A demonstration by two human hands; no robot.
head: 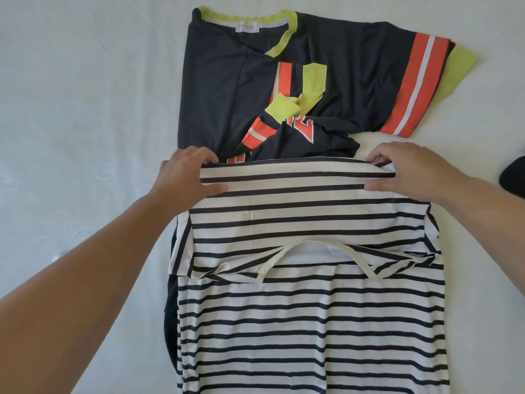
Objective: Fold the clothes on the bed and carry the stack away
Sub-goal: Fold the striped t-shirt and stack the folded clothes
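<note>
A white shirt with navy stripes (309, 308) lies lengthwise on the white bed (79, 103), its far part doubled back toward me, with a white neckband showing at the fold. My left hand (184, 174) pinches the left corner of the folded edge. My right hand (409, 172) pinches the right corner. Beyond them a navy jersey (341, 81) with orange-and-white stripes and lime trim lies spread and partly bunched, its near edge tucked under the striped shirt.
A dark object (515, 177) pokes in at the right edge of the view. Dark fabric (172, 322) shows under the striped shirt's left side. White bedsheet stretches to the left and far right.
</note>
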